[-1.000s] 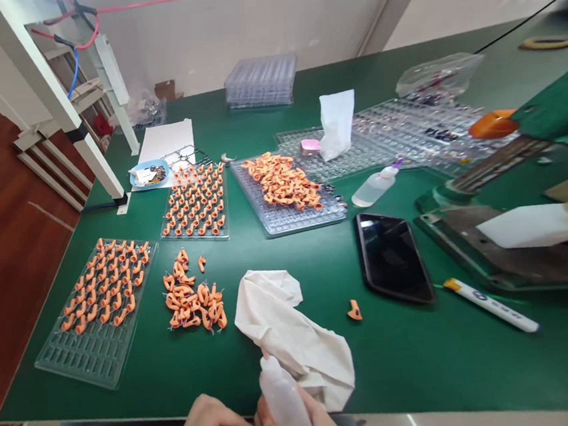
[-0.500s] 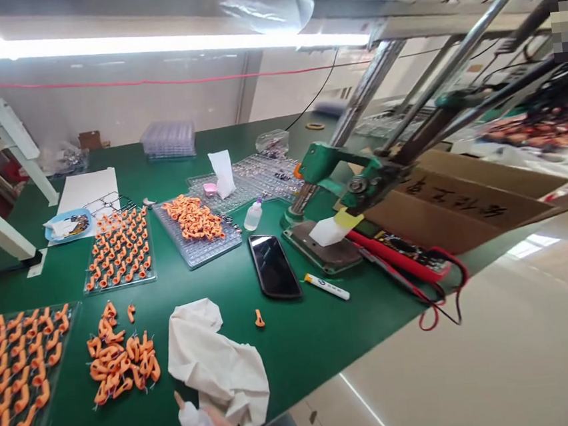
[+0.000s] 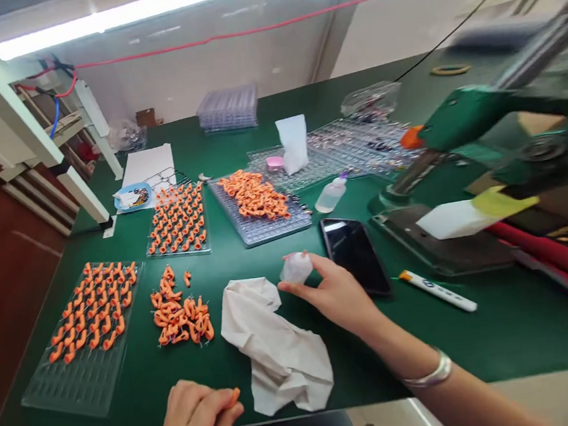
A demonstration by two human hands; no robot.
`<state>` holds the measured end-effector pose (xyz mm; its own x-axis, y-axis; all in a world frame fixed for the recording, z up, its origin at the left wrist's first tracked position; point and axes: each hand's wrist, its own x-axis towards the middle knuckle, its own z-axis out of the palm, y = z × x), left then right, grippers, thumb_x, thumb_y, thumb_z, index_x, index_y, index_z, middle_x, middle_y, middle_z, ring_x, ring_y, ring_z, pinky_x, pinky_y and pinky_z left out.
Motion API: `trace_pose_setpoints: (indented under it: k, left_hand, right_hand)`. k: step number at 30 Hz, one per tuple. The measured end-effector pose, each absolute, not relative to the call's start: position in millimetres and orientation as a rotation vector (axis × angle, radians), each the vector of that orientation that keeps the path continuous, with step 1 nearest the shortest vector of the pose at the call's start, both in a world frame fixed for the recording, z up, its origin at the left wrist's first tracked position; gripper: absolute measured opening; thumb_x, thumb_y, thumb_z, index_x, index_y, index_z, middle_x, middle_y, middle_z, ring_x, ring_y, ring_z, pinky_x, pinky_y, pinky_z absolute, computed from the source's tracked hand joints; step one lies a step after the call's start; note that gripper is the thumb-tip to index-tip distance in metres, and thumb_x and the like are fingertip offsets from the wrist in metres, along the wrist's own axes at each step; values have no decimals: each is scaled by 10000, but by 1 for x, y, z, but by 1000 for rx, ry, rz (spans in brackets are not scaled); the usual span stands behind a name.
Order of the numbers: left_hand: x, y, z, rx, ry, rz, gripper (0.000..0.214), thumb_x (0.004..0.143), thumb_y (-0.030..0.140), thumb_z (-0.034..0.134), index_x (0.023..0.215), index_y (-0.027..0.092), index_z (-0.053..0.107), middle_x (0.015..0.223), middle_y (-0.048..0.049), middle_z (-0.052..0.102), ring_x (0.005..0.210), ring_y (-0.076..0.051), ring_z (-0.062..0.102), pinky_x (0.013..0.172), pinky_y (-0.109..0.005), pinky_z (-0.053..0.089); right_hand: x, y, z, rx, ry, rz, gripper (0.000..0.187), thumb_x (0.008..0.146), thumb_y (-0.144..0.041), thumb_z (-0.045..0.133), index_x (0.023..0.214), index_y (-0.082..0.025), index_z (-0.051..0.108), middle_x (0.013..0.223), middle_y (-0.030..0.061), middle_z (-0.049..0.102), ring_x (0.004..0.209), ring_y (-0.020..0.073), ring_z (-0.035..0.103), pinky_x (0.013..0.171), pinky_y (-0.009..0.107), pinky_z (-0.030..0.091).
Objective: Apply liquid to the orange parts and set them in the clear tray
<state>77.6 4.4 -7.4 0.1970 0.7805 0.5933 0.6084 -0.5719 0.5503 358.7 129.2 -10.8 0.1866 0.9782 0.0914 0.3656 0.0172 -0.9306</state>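
My right hand point(image 3: 334, 292) reaches out over the green table point(image 3: 427, 340) and grips a small translucent squeeze bottle point(image 3: 296, 267), just left of a black phone point(image 3: 354, 254). At the near table edge my left hand point(image 3: 196, 419) is closed on a small orange part point(image 3: 234, 395) pinched between its fingertips. A crumpled white cloth point(image 3: 274, 346) lies between the two hands. A loose pile of orange parts point(image 3: 180, 310) sits left of the cloth.
Clear trays of orange parts point(image 3: 90, 312) point(image 3: 178, 218) point(image 3: 254, 199) stand to the left and behind. A second bottle point(image 3: 331, 195), a white pen point(image 3: 437, 290) and a green press point(image 3: 464, 155) occupy the right. A stack of clear trays point(image 3: 228, 108) is at the back.
The view swung right and back. My right hand moved from the near edge out over the table with the bottle. My left hand stays near the edge with the orange part.
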Motion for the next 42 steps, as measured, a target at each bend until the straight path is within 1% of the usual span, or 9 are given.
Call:
trace_pose_setpoints:
  k: [4,10,13,18,24,26,29,32,42]
  left_hand:
    - [84,3,-4,2357,1388,1283,131,970,82,624,960,195,690,731,-3,658,662,-149,581,639,-281,455]
    - [90,-2,-2,2397,1442,1209,148,963,51,609,988,182,672,741,-8,651,689,-157,563,669,-307,417]
    - [91,-3,-1,2408,1448,1207,149,960,48,606,981,180,672,729,-8,647,680,-158,558,661,-310,409]
    - [93,-2,4,2422,1435,1184,151,962,42,599,979,175,668,726,-9,653,672,-154,547,657,-310,406]
    - [93,-3,4,2397,1380,1249,166,945,38,618,1008,179,681,769,-16,697,676,-157,586,652,-308,432]
    - [93,-2,3,2391,1364,1284,160,945,47,619,1002,183,682,769,-14,700,669,-152,589,641,-303,440]
    - [93,-2,0,2388,1344,1318,146,942,53,628,987,181,680,770,-16,703,673,-150,589,641,-302,450]
    - [93,-2,-1,2396,1320,1324,146,937,43,630,988,170,683,775,-22,707,682,-151,587,646,-303,452]
    - [93,-3,-4,2349,1319,1333,165,927,55,636,1019,180,692,797,-32,722,676,-160,598,625,-306,462]
  right_hand:
    - [367,131,-22,-1645,-1509,737,472,668,-624,774,889,-213,705,879,104,748,807,335,643,808,469,470]
    - [376,100,-19,-1786,-1483,472,737,669,-801,694,1039,-169,615,1026,207,702,965,420,643,857,558,473]
    - [359,68,-17,-1715,-1555,470,493,849,-699,653,952,-218,614,859,102,683,761,293,663,696,429,526]
    - [310,36,-19,-1225,-1992,447,134,1007,-328,594,1005,-239,694,971,94,662,872,253,673,722,372,555]
    - [302,33,-7,-1133,-1808,665,251,936,-145,559,713,-228,477,1213,82,681,982,204,717,788,283,583]
    - [302,31,-7,-1058,-1722,801,252,945,-143,549,734,-234,445,1066,36,735,885,173,725,838,271,579]
    - [298,26,-11,-1044,-1637,901,208,985,-216,598,800,-250,510,755,-23,670,660,136,644,696,211,562]
    - [295,22,-12,-1053,-1589,962,134,1001,-297,643,875,-258,614,723,-22,631,604,133,585,539,183,488]
    - [292,24,9,-822,-1815,1004,160,988,-140,604,1017,-276,683,830,15,686,724,152,645,631,215,509]
